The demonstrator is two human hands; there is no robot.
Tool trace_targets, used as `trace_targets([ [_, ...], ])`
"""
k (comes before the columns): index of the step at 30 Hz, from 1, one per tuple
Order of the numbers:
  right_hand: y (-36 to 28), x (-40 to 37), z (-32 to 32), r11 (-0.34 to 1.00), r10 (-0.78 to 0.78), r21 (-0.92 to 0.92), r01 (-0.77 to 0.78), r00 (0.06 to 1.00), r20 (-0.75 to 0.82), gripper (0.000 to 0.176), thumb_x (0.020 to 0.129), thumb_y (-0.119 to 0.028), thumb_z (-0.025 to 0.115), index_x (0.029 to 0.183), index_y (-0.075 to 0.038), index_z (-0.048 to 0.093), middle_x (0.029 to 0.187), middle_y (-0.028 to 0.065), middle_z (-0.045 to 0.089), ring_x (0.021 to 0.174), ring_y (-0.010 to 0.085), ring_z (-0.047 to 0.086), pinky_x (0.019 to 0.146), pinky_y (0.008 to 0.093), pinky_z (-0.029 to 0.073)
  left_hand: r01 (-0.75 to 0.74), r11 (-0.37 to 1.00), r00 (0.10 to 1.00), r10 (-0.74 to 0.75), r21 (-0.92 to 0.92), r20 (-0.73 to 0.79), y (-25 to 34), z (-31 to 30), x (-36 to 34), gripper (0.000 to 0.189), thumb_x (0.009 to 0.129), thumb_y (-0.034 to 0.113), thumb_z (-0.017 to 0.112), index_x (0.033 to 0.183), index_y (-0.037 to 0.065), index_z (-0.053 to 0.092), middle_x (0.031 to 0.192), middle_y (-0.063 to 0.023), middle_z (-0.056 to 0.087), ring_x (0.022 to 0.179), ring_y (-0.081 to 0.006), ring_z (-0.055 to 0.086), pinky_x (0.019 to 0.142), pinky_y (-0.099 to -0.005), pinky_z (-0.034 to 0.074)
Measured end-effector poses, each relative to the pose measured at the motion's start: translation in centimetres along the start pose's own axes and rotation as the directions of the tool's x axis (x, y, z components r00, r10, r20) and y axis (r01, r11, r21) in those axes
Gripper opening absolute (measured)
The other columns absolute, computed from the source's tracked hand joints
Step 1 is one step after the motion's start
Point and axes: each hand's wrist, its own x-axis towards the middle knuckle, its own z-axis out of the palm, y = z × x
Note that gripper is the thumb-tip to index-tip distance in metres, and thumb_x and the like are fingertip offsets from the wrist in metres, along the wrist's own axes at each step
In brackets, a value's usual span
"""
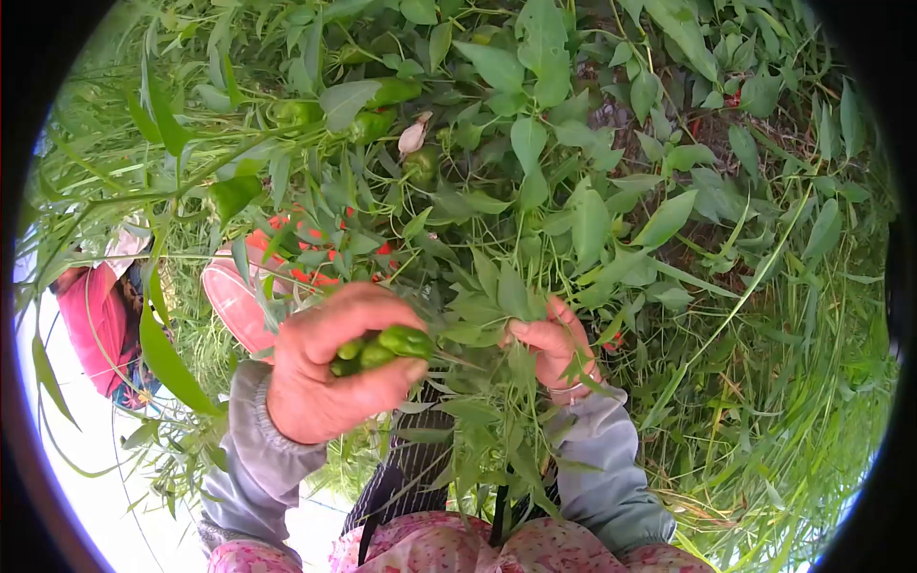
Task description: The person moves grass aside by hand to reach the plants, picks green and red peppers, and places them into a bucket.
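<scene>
Several small green peppers [380,350] are held together in my left hand [325,372], with thumb and fingers curled around them. To its right, my right hand [559,349] pinches a leafy pepper plant shoot [511,304] between thumb and fingers. Leaves cover part of that hand, so the exact spot it grips is hard to see. More green peppers [371,125] hang among the leaves above my left hand, and a single green pepper [234,196] hangs farther left.
A pinkish-red object with a pale rim [232,301] lies behind my left hand, partly covered by leaves. At far left is another person in a pink top [91,325]. Dense pepper foliage [587,224] fills the front, with long grass [812,430] at right.
</scene>
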Motion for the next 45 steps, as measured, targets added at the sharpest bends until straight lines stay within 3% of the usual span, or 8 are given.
trace_targets([
  [4, -0.2, 0.0, -2.1, 0.995, 0.033, 0.092, -0.039, 0.997, 0.068, 0.040, 0.068, -0.007, 0.067, 0.105, 0.000, 0.055, 0.088, 0.0066, 0.058, 0.077, 0.0183, 0.057, 0.075, 0.0348, 0.048, 0.268, 0.956, 0.800, -0.153, 0.118, -0.581, -4.7, -8.0, -2.1, 0.013, 0.080, 0.007, 0.063, 0.091, 0.000, 0.061, 0.071, 0.0031, 0.055, 0.060, -0.0023, 0.044, 0.052, -0.0185, 0.035],
  [13, 0.6, 0.3, -3.7, 0.995, -0.044, 0.091, 0.034, 0.993, 0.106, 0.032, 0.065, -0.013, 0.068, 0.093, -0.002, 0.058, 0.084, 0.0050, 0.054, 0.078, 0.0160, 0.054, 0.071, 0.0356, 0.050, 0.524, 0.777, 0.508, -0.614, -0.349, -0.604, -15.4, -13.3, -7.9, 0.017, 0.078, 0.019, 0.062, 0.076, 0.002, 0.061, 0.059, 0.0002, 0.054, 0.044, -0.0050, 0.043, 0.040, -0.0222, 0.034],
  [17, 0.4, 0.3, -2.6, 0.996, -0.064, 0.072, 0.058, 0.994, 0.083, 0.032, 0.066, -0.014, 0.067, 0.095, -0.002, 0.060, 0.086, 0.0042, 0.056, 0.081, 0.0153, 0.054, 0.075, 0.0320, 0.045, 0.795, 0.545, 0.560, -0.492, 0.266, -0.666, -22.0, -16.0, -10.9, 0.032, 0.074, 0.022, 0.065, 0.094, -0.003, 0.060, 0.073, -0.0103, 0.063, 0.058, -0.0179, 0.059, 0.052, -0.0297, 0.048],
  [21, 0.3, 0.4, -2.5, 0.991, -0.114, 0.092, 0.102, 0.984, 0.139, 0.033, 0.069, -0.007, 0.065, 0.102, -0.002, 0.060, 0.095, 0.0053, 0.060, 0.086, 0.0153, 0.055, 0.077, 0.0298, 0.043, 0.605, 0.410, 0.796, -0.323, 0.683, -0.512, -22.4, -16.6, -11.6, 0.048, 0.073, 0.026, 0.068, 0.111, 0.000, 0.055, 0.106, -0.0191, 0.060, 0.102, -0.0307, 0.058, 0.084, -0.0373, 0.047],
  [29, -1.7, -0.3, 1.2, 0.996, -0.011, 0.089, 0.007, 0.999, 0.049, 0.030, 0.069, -0.006, 0.065, 0.099, -0.002, 0.061, 0.090, 0.0053, 0.062, 0.078, 0.0157, 0.057, 0.071, 0.0310, 0.046, 0.438, -0.045, 0.848, -0.312, 0.898, -0.429, -7.3, -12.2, -5.1, 0.012, 0.079, 0.014, 0.058, 0.082, 0.003, 0.057, 0.078, -0.0148, 0.060, 0.072, -0.0353, 0.060, 0.063, -0.0451, 0.048],
  [35, -0.3, 0.7, -0.3, 0.999, 0.027, 0.019, -0.030, 0.988, 0.150, 0.038, 0.075, -0.004, 0.064, 0.112, -0.004, 0.057, 0.100, 0.0062, 0.062, 0.089, 0.0171, 0.058, 0.080, 0.0322, 0.044, -0.245, 0.615, 0.961, 0.258, 0.749, 0.102, 3.8, -2.6, 2.6, 0.021, 0.072, 0.001, 0.064, 0.092, 0.003, 0.059, 0.080, -0.0126, 0.060, 0.065, -0.0293, 0.060, 0.058, -0.0362, 0.048],
  [37, 0.0, 0.8, -0.4, 0.999, 0.038, -0.017, -0.036, 0.989, 0.140, 0.040, 0.076, -0.005, 0.064, 0.115, -0.004, 0.056, 0.103, 0.0058, 0.062, 0.093, 0.0170, 0.057, 0.083, 0.0325, 0.043, -0.343, 0.242, 0.891, 0.390, 0.908, 0.232, 3.5, 0.0, 6.6, 0.027, 0.071, 0.004, 0.065, 0.097, 0.004, 0.057, 0.087, -0.0128, 0.060, 0.070, -0.0284, 0.062, 0.061, -0.0347, 0.051],
  [45, 0.2, 0.9, -1.2, 0.999, 0.040, -0.033, -0.035, 0.983, 0.181, 0.041, 0.078, -0.008, 0.064, 0.118, -0.004, 0.054, 0.105, 0.0048, 0.061, 0.096, 0.0159, 0.056, 0.086, 0.0324, 0.041, -0.131, -0.028, 0.991, -0.030, 0.991, 0.130, -2.1, 1.2, 11.6, 0.036, 0.071, 0.013, 0.065, 0.103, 0.004, 0.052, 0.094, -0.0110, 0.057, 0.081, -0.0269, 0.059, 0.065, -0.0366, 0.050],
])
